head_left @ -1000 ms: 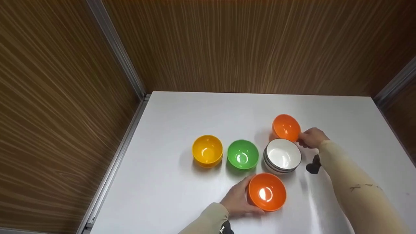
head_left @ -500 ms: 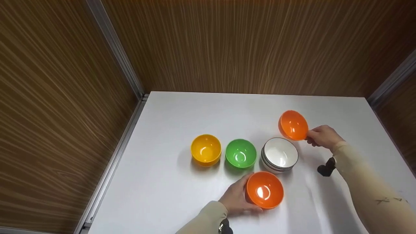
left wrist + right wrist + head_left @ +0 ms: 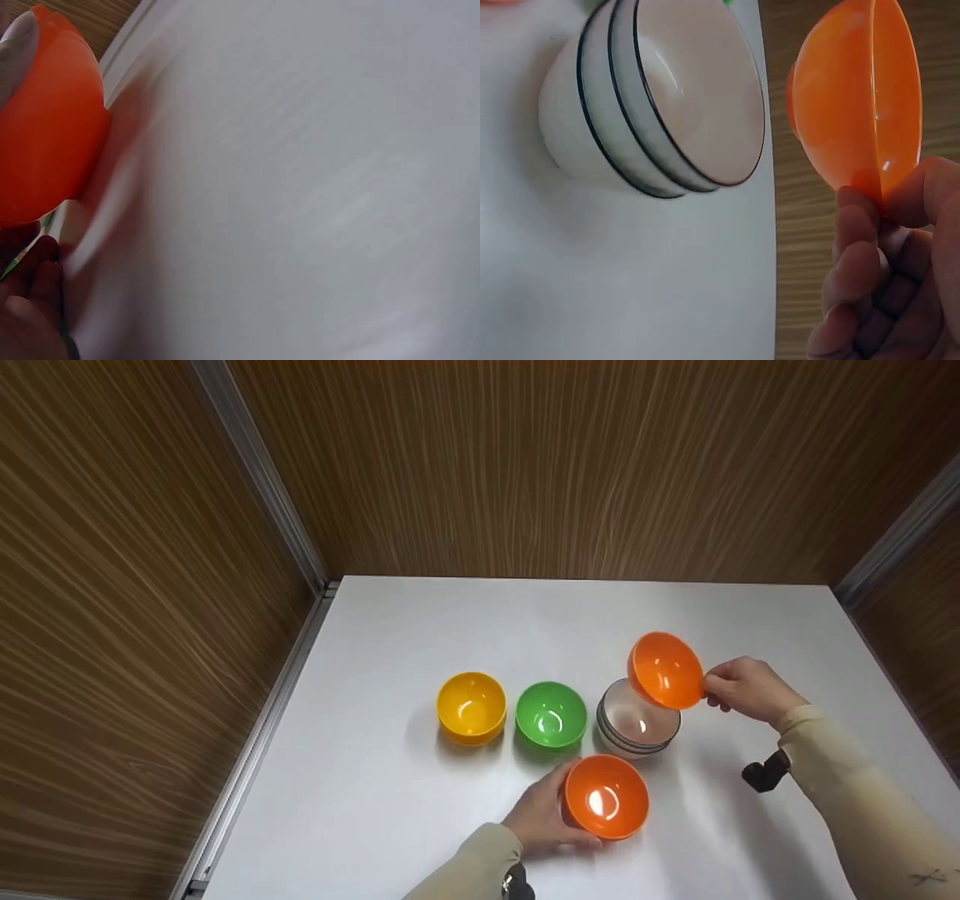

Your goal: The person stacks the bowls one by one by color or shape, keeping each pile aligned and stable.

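Observation:
My right hand pinches the rim of a tilted orange bowl between thumb and fingers. This bowl is in the air above the far side of a stack of white bowls with dark rims, partly hiding it in the head view. In the right wrist view the held bowl is apart from the white stack. Nearer the front, my left hand grips the left side of another orange bowl, which stands upright. The left wrist view shows only part of that bowl.
Left of the white stack stands a green bowl, apparently stacked. Farther left are nested yellow bowls. All stand on a white table enclosed by wood-patterned panels at the back and sides.
The right hand has lifted its orange bowl away from behind the white stack, first rightward, then back left over the stack. The left hand stays on its bowl.

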The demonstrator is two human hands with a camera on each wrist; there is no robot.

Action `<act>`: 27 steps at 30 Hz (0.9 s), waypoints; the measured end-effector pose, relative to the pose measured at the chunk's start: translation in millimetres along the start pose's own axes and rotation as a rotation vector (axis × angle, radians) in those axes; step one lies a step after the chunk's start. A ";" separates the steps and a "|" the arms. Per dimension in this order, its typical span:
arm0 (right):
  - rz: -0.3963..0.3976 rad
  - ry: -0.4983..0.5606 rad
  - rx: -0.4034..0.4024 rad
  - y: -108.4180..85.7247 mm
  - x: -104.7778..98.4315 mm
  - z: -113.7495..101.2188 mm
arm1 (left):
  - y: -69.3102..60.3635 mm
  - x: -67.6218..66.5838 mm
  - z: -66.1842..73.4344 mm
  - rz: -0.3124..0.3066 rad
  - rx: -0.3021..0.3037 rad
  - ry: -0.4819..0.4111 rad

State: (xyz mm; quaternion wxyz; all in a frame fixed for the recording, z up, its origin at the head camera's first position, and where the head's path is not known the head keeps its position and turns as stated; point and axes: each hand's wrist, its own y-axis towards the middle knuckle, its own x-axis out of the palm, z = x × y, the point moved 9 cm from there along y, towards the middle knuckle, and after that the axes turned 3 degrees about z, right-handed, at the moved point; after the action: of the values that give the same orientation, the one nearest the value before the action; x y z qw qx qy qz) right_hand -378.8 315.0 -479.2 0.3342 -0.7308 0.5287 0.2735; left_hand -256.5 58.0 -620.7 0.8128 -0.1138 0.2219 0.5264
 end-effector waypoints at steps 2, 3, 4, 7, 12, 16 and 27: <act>0.002 -0.013 -0.041 -5.4 3.1 -9.4 | 0.3 -0.6 -0.9 -0.002 -0.008 0.004; 0.002 -0.022 -0.061 -8.1 4.9 -14.2 | 0.3 -0.8 -1.5 -0.002 -0.012 0.005; 0.002 -0.029 -0.081 -11.0 6.9 -19.0 | 0.4 -1.0 -2.0 -0.004 -0.016 0.007; -0.004 -0.055 -0.137 -19.4 14.8 -31.7 | 0.5 -2.0 -3.5 -0.002 -0.024 0.012; -0.009 -0.106 -0.228 -31.0 31.1 -50.3 | 1.9 -4.3 -4.2 -0.001 -0.012 0.003; -0.021 -0.140 -0.288 -37.6 45.1 -60.5 | 3.8 -5.8 -4.5 -0.004 0.003 0.004; -0.099 -0.128 -0.359 -48.6 80.9 -67.9 | 5.2 -8.0 -3.0 -0.013 0.011 -0.002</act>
State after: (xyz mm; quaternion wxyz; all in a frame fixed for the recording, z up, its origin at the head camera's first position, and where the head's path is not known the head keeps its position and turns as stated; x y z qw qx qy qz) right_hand -305.7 225.1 -487.9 0.2445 -0.7847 0.4126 0.3926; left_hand -264.6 52.5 -619.3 0.8170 -0.1103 0.2231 0.5202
